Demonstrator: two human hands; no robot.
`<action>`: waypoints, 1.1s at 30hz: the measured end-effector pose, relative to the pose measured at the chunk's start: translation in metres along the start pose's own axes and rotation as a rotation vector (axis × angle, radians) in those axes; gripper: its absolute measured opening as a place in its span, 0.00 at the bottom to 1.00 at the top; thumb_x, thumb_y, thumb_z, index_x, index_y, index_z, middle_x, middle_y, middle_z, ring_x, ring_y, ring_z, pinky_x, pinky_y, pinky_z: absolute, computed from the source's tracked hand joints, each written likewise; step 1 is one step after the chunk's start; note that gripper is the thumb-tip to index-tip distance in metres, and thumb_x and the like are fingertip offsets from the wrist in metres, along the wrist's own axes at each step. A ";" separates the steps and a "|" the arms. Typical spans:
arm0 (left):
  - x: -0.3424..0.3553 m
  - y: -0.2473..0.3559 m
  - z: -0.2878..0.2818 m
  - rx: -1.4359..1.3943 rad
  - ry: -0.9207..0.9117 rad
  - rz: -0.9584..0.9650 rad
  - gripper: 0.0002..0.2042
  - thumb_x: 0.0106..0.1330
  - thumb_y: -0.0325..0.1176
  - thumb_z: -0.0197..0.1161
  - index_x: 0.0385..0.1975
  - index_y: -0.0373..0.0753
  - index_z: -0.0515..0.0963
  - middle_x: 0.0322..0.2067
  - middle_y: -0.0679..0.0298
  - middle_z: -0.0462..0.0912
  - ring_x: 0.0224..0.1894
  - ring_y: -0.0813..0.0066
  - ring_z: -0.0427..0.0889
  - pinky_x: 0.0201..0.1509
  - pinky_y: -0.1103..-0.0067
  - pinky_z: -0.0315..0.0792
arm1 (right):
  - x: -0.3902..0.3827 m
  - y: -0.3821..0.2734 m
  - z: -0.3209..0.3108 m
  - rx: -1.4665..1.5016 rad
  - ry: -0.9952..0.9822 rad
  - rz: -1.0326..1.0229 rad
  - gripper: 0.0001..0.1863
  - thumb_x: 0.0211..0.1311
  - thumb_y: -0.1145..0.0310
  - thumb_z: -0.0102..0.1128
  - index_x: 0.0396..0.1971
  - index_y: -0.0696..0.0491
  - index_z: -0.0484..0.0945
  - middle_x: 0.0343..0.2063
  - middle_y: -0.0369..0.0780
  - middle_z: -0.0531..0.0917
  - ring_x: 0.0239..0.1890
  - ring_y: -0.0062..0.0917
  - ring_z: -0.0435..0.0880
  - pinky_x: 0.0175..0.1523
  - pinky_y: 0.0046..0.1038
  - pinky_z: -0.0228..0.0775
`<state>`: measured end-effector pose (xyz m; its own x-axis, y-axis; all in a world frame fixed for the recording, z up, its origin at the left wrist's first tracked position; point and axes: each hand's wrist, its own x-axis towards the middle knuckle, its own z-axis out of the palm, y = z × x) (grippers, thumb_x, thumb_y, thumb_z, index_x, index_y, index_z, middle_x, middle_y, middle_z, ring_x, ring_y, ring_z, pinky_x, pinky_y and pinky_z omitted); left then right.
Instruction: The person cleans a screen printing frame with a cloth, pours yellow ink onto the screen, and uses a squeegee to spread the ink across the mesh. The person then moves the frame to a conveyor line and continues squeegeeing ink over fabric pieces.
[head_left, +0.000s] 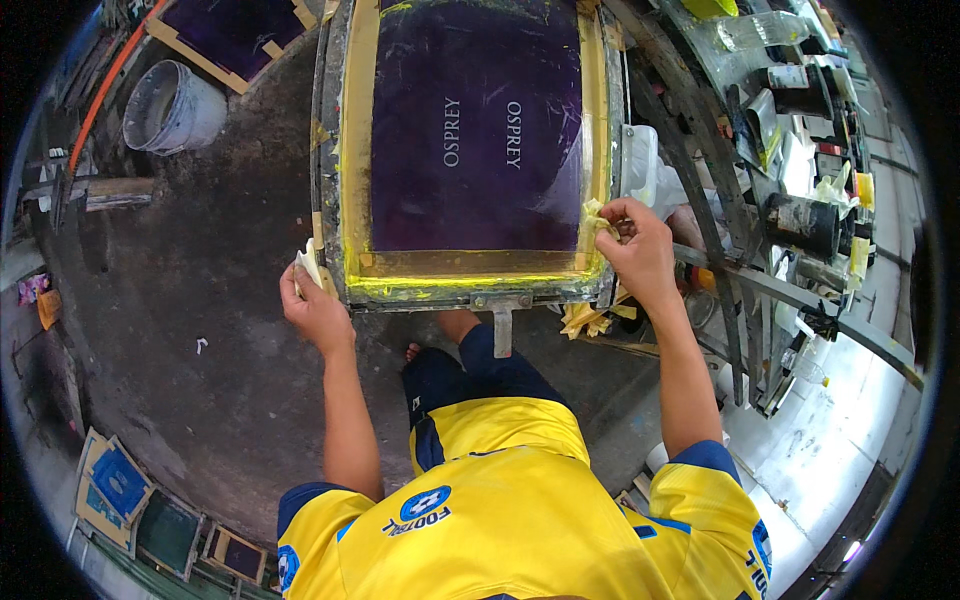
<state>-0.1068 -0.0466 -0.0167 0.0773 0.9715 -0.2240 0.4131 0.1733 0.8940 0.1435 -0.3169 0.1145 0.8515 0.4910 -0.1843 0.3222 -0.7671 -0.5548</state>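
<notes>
In the upper middle of the frame lies a rectangular screen-printing frame (362, 150) with a dark purple mesh, yellow-smeared wooden edges and two short lines of white lettering at its centre. The left hand (315, 305) grips a pale folded rag (308, 266) at the frame's lower left corner, while the right hand (637, 245) pinches a strip of yellowish tape (597, 215) at the lower right edge. A white plastic bucket (172, 108) stands upper left, and small blue-screened frames (118, 482) lean lower left.

printing screen frame (470, 150), hands (318, 312) gripping edges, bucket (175, 108)
</notes>
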 end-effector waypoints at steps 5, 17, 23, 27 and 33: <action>-0.001 0.004 0.002 -0.047 -0.012 -0.016 0.12 0.76 0.35 0.52 0.45 0.32 0.77 0.37 0.63 0.81 0.38 0.77 0.78 0.43 0.77 0.73 | 0.014 0.002 0.020 0.097 -0.072 0.101 0.12 0.50 0.74 0.64 0.38 0.58 0.80 0.34 0.46 0.83 0.36 0.35 0.84 0.39 0.33 0.75; 0.000 -0.004 0.001 -0.001 0.015 0.000 0.12 0.75 0.36 0.53 0.45 0.33 0.78 0.36 0.61 0.83 0.38 0.74 0.78 0.45 0.75 0.72 | 0.013 0.022 0.068 -0.204 0.182 -0.076 0.17 0.57 0.76 0.62 0.48 0.56 0.83 0.38 0.46 0.80 0.41 0.41 0.82 0.48 0.36 0.73; 0.002 -0.016 0.002 -0.035 0.027 0.000 0.13 0.75 0.36 0.53 0.45 0.33 0.78 0.37 0.59 0.83 0.39 0.73 0.79 0.45 0.74 0.72 | 0.017 -0.009 0.104 0.018 0.132 -0.241 0.20 0.52 0.84 0.54 0.47 0.56 0.83 0.37 0.49 0.82 0.42 0.42 0.82 0.49 0.37 0.74; 0.003 0.001 0.000 0.006 -0.007 0.013 0.12 0.75 0.34 0.53 0.45 0.32 0.78 0.38 0.60 0.83 0.39 0.73 0.80 0.45 0.74 0.73 | 0.030 -0.092 0.180 0.137 0.045 -0.446 0.17 0.50 0.83 0.53 0.41 0.57 0.82 0.35 0.48 0.81 0.43 0.43 0.80 0.50 0.39 0.74; 0.001 0.000 0.002 0.001 -0.017 0.044 0.12 0.75 0.32 0.51 0.47 0.31 0.77 0.39 0.60 0.82 0.40 0.73 0.79 0.47 0.75 0.73 | 0.023 -0.108 0.173 0.038 -0.017 -0.513 0.13 0.49 0.83 0.54 0.35 0.56 0.82 0.32 0.43 0.79 0.42 0.39 0.78 0.48 0.36 0.72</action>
<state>-0.1051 -0.0456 -0.0181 0.1105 0.9753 -0.1914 0.4099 0.1307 0.9027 0.0565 -0.1519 0.0297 0.5807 0.8072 0.1065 0.6813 -0.4101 -0.6063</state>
